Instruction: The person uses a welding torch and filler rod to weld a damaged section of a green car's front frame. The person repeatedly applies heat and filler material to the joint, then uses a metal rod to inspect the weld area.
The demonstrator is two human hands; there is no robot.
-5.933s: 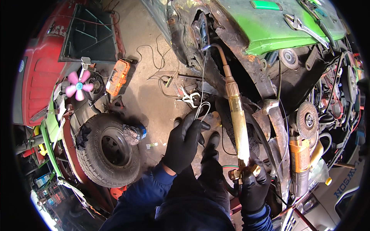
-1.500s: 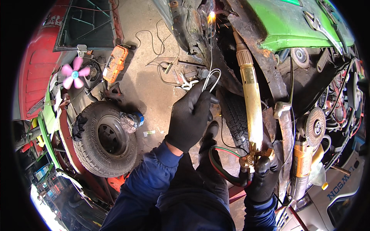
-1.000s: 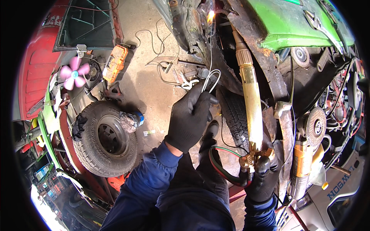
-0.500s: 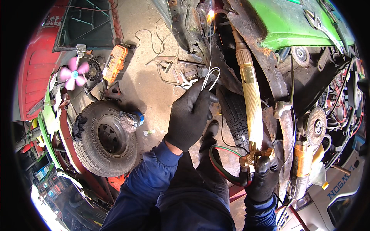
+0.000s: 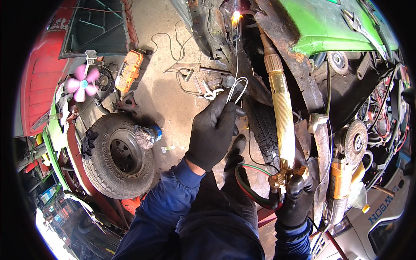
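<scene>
My gloved left hand (image 5: 212, 136) is closed around a thin filler wire (image 5: 236, 56) bent into loops at its held end. The wire runs straight up to a bright flame and glow (image 5: 236, 16) on the rusty metal body part at the top. In my gloved right hand (image 5: 297, 201) is the valve end of a brass gas torch (image 5: 284, 117). The torch's long body points up and away, its tip reaching toward the glow. Red and green hoses (image 5: 249, 188) curve from beside the torch's valves. The tip's exact contact with the metal is hard to see.
A loose wheel (image 5: 96, 162) lies at left, near an orange case (image 5: 129, 71) and a pink-bladed fan (image 5: 82, 83). An angle grinder (image 5: 340, 186) rests at right beside rusty sheet metal. Locking pliers (image 5: 362, 30) grip the green panel (image 5: 320, 30). Cables cross the floor.
The glow at the wire's far end looks more orange and spreads slightly lower. Both hands, the wire and the torch stay almost still.
</scene>
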